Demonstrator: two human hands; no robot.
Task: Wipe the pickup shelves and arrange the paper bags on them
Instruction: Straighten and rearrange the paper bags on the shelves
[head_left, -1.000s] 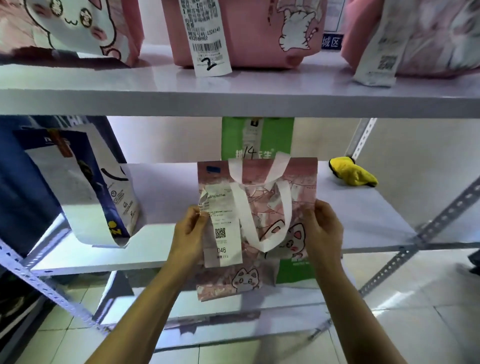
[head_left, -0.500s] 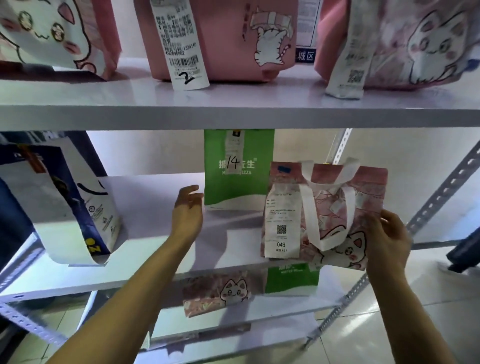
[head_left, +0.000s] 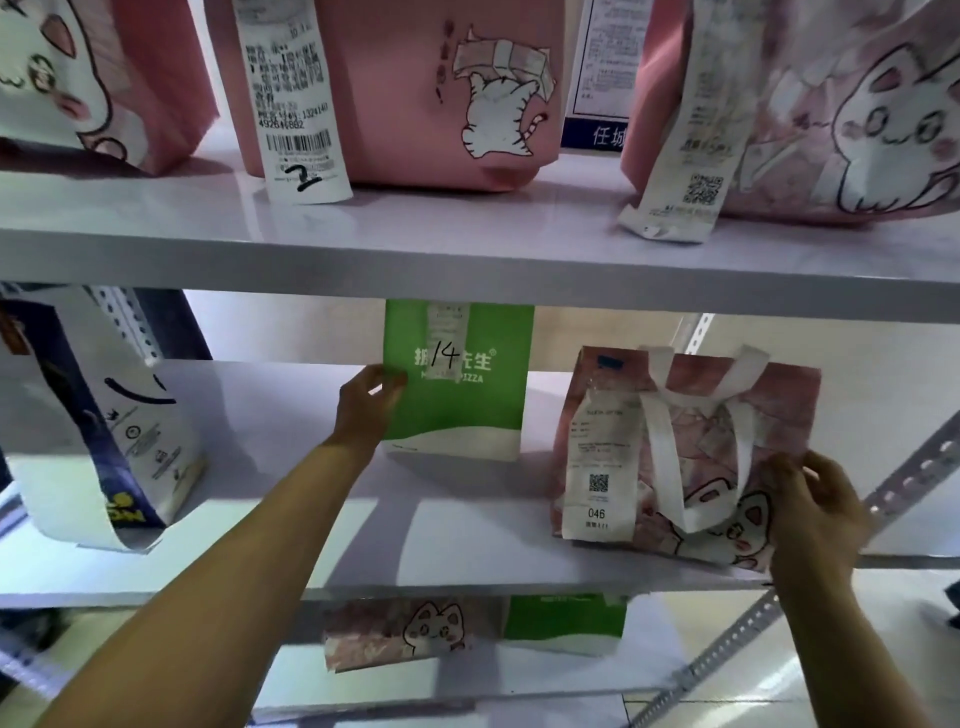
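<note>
Right hand (head_left: 815, 512) pinching the lower right edge of the pink bag (head_left: 685, 457), fingers curled on it. Left hand (head_left: 366, 402) gripping the left edge of the green bag (head_left: 460, 410), thumb in front. Both bags upright on the middle shelf (head_left: 260, 415), pink one at 3 o'clock from the green, slightly apart. White receipt (head_left: 600, 462) stuck on the pink bag front. Blue-and-white bag (head_left: 104, 436) at 9 o'clock, well apart.

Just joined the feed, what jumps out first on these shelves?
Two hands work the middle shelf: the left hand holds the edge of a green pizza bag marked 14, while the right hand grips a pink cat bag near the shelf's right end. More pink cat bags line the shelf above.
</note>
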